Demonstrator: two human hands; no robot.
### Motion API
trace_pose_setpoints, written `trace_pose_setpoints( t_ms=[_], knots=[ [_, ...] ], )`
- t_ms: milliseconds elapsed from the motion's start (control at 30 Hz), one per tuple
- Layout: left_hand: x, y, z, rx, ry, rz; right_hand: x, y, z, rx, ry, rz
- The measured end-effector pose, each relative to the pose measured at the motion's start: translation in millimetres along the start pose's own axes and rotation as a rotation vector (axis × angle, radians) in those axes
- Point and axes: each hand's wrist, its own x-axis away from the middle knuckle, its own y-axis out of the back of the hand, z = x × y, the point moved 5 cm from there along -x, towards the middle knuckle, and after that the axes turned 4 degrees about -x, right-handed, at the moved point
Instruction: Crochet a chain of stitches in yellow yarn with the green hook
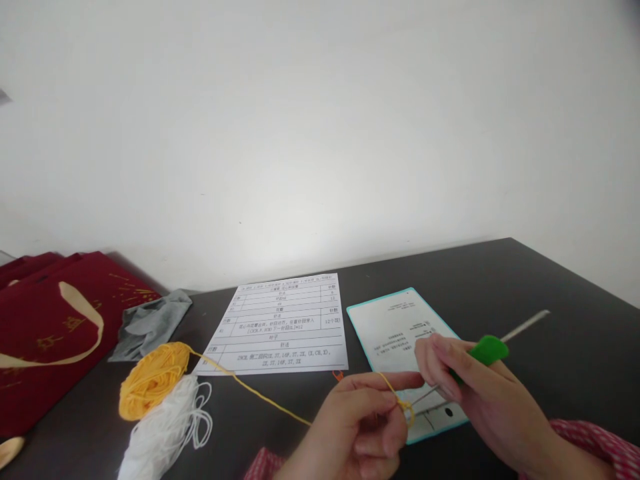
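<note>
Your left hand [357, 420] is closed in a pinch on a small yellow loop [407, 412], its index finger stretched out to the right with a strand over it. Your right hand [483, 403] wraps its fingers round the green-handled crochet hook [490, 349]; one thin metal end slants down-left to the loop, while the other points up and away to the right. Whether the tip sits inside the loop, you cannot tell from here.

The yellow yarn [270, 401] trails from your left hand to the yellow yarn ball [155, 380], which lies on the left beside a loose white skein [157, 433]. Beyond your hands, a printed chart sheet [280, 327] and a turquoise-edged packet [395, 327] lie on the black table [505, 283], the packet partly covered by your hands. At the far left, a grey bag [150, 323] rests beside dark red bags [43, 320] with cream ribbon handles.
</note>
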Motion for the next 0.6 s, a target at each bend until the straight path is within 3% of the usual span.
trace_pose_setpoints(
  t_ms=[167, 367, 467, 600],
  knots=[
    [-7, 7, 6, 0.078, -0.091, -0.017, -3, -6, -2, -0.043, -0.015, -0.035],
    [-16, 15, 17, 0.147, -0.199, -0.058, 8, -13, 1, 0.039, 0.18, -0.009],
    [-17, 13, 23, 0.121, -0.166, -0.059, 16, -25, 6, 0.426, 0.432, 0.107],
    [-16, 16, 24, 0.148, -0.168, -0.15, 24, -36, 14, 0.932, 0.825, 0.072]
  ],
)
